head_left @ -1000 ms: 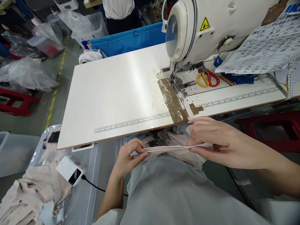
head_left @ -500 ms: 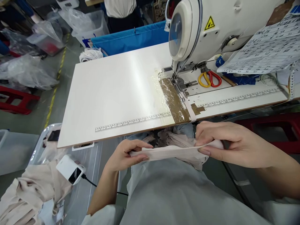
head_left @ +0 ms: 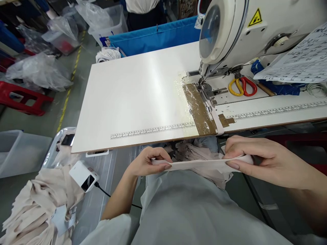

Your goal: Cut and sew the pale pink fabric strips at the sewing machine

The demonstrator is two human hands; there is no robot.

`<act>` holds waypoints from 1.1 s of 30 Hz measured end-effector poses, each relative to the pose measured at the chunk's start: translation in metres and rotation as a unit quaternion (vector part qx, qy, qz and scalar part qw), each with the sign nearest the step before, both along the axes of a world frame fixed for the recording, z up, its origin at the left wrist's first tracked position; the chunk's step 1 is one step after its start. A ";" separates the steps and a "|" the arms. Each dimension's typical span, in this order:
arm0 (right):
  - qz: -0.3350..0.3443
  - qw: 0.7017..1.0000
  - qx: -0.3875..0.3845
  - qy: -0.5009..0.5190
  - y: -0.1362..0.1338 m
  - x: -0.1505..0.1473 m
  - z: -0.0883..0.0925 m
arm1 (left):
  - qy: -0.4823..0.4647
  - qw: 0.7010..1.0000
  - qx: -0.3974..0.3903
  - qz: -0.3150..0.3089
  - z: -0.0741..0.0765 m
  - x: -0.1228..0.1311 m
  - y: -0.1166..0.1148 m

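Note:
A pale pink fabric strip [head_left: 198,165] is stretched level between my two hands, over my lap and below the table's front edge. My left hand [head_left: 150,161] pinches its left end between thumb and fingers. At the right, my right hand [head_left: 255,160] grips the other end, where the strip folds back over the fingers. Behind the strip lies a bunch of similar pink fabric pieces [head_left: 191,151], partly hidden by the table. Another narrow pale strip [head_left: 217,120] runs from the sewing machine [head_left: 224,37] over the table's front edge.
The white sewing table [head_left: 133,92] carries printed rulers, brown tape [head_left: 200,110] and red-and-yellow scissors [head_left: 242,86]. At left, a clear plastic bin [head_left: 102,200] holds beige fabric [head_left: 38,200] and a white device [head_left: 83,176] with a cable. A red stool [head_left: 25,98] stands on the floor.
My left thumb and fingers have shifted further inward along the strip, and less of it shows between the hands. The whole view has swung slightly left. Both hands keep their hold.

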State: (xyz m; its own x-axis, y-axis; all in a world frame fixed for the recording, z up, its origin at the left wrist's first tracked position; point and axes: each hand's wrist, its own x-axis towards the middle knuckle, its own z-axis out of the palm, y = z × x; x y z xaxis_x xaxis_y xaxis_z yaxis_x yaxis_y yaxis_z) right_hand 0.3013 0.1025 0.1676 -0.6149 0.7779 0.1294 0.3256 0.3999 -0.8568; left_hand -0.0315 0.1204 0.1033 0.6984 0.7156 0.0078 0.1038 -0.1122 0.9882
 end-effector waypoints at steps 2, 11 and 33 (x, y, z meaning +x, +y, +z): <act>-0.010 1.000 -0.008 -0.004 0.000 0.001 -0.002 | -0.003 1.000 0.019 0.016 -0.003 0.000 0.000; -0.081 0.997 0.003 0.000 -0.006 0.004 -0.016 | -0.012 0.990 0.044 0.137 -0.020 0.001 -0.009; -0.172 0.976 0.127 -0.047 -0.020 0.010 -0.039 | -0.034 0.960 -0.101 0.258 -0.037 0.019 -0.011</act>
State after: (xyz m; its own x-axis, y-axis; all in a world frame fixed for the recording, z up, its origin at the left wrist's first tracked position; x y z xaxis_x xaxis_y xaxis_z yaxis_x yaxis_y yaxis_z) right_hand 0.3112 0.0826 0.1283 -0.3408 0.8905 0.3014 0.5499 0.4489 -0.7043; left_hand -0.0125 0.1098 0.0661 0.2541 0.9578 -0.1340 0.0292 0.1309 0.9910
